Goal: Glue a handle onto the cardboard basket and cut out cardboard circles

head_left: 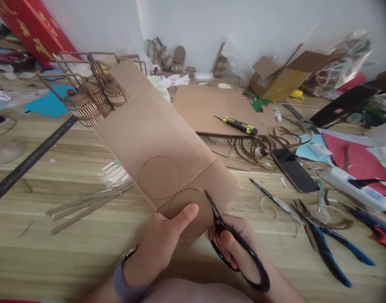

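A long strip of cardboard [161,126] with a fold across it slants over the table. Two circles are drawn on it; the nearer cardboard circle [199,210] lies beside the scissors' blades. My left hand [167,235] grips the cardboard at its near end, thumb pressed on top of that circle and fingers hidden underneath. In my right hand [240,240] are black-handled scissors [220,221], my fingers through the loops. Their blades meet the cardboard at the circle's right edge.
Small striped barrel-shaped models [85,105] stand at the back left. A utility knife [239,125] rests on a flat cardboard sheet [196,105]. Toward the right lie a phone [294,170], blue-handled pliers [328,248], a pen-like tool [275,200] and a power strip [357,187].
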